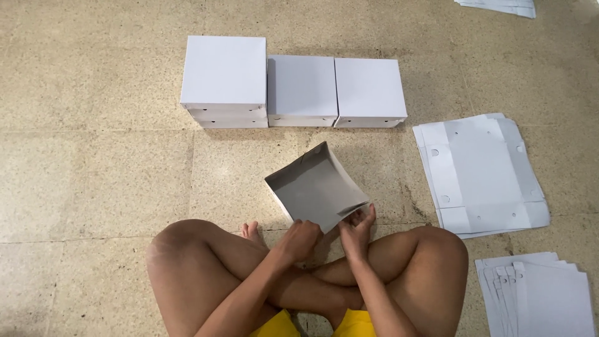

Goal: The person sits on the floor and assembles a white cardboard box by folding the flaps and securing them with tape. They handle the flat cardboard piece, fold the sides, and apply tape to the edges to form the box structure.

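Two hands on one half-folded box [317, 187], grey inside, held tilted just above crossed legs at centre frame. Left hand [299, 240] closed on near edge, right hand [357, 229] pinching a corner flap at about 5 o'clock of the box. Three finished white boxes [293, 84] in a row at 12 o'clock, the left one stacked on another. Flat die-cut sheets [483, 175] at 3 o'clock, smaller blanks [540, 296] at 4 o'clock, more sheets [499, 6] at 1 o'clock. Risk, judged: pinched flap may spring out or crease if tab misses its slot; thin card could buckle under a hard squeeze, far wall looks already bowed
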